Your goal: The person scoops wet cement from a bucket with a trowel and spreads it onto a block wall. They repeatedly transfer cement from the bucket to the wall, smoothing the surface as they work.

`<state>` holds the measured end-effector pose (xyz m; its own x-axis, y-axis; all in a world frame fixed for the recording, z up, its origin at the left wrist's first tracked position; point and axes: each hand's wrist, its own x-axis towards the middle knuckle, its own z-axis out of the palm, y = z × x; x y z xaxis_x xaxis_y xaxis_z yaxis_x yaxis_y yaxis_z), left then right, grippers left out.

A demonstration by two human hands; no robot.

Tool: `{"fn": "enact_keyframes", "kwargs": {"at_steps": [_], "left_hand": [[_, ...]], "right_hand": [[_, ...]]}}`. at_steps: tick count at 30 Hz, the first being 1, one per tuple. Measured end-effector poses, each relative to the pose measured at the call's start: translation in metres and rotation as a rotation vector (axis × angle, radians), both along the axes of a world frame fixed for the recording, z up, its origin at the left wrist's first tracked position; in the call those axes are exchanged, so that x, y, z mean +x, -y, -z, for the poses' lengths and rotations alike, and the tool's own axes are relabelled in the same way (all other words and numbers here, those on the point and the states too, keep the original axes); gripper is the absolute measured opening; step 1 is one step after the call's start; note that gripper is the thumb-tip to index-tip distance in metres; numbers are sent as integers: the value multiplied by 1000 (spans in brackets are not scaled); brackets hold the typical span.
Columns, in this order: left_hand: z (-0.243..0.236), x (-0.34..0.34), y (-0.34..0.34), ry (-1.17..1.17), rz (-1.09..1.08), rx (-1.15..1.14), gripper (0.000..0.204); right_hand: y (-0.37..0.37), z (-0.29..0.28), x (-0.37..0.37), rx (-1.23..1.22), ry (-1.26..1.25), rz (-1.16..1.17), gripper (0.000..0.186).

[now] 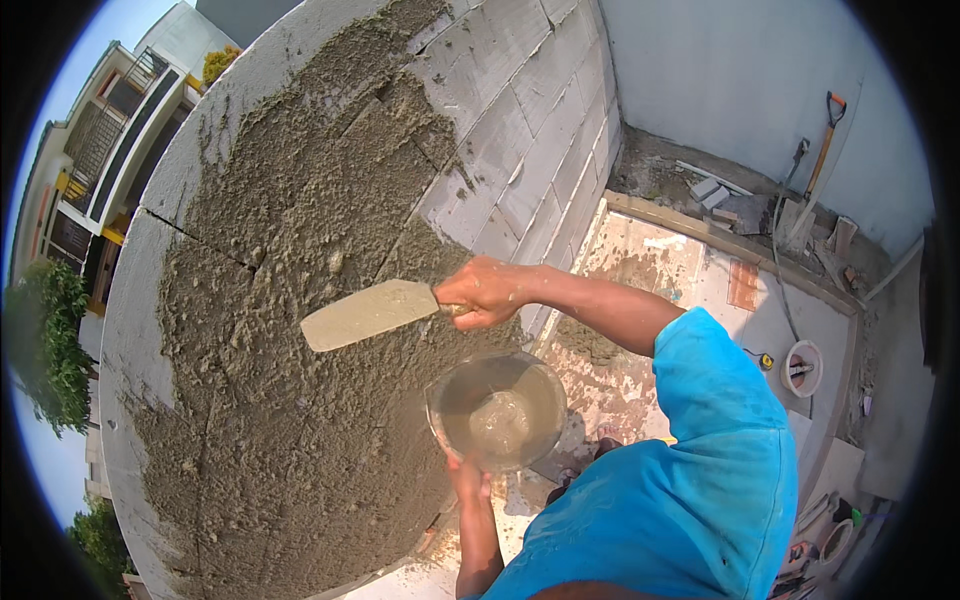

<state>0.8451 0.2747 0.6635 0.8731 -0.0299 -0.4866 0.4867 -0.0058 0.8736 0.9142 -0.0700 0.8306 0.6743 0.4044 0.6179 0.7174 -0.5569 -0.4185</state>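
Observation:
My right hand (485, 292) is closed round the handle of a trowel (370, 314) with a long, flat, mortar-coated blade. The blade points left, in front of a wall (520, 90) of pale blocks. Rough grey wet mortar (290, 270) covers much of that wall; whether the blade touches it I cannot tell. Below the trowel, my left hand (468, 480) grips the near rim of a round bucket (447, 400). The bucket is tilted so its inside shows, with a pale wet patch at the bottom. The fingers under the rim are partly hidden.
Mortar splatters the floor (610, 385) beside the wall. To the right stand a small white bucket (802, 368) with tools in it, a tape measure (766, 361) and a hose (778, 260). A shovel (825, 145) leans in the far corner near rubble. Houses and trees show at left.

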Motion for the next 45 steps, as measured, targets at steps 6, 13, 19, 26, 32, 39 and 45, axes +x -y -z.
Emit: {"fn": "enact_keyframes", "kwargs": {"at_steps": [6,13,19,26,32,39,45], "left_hand": [[5,3,39,178,194,111,46],[9,7,95,645,329,236,51],[-25,14,108,469,387,149,34],[-16,38,72,508,454,108,37],[-22,25,72,510,492,209,35],[-40,7,66,835,594,154,59],[-18,30,77,505,476,45,47]], "right_hand": [[9,108,-118,-240,-1109,190,35],[-33,173,-132,-310,-1211,437,39],[-66,149,-116,-441,-864,792,22],[-70,113,-132,-610,-832,653,24],[-58,186,-161,-263,-1160,581,42],[-71,166,-188,1140,-1669,476,20],[-67,203,-209,1819,-1533,-359,20]]}}
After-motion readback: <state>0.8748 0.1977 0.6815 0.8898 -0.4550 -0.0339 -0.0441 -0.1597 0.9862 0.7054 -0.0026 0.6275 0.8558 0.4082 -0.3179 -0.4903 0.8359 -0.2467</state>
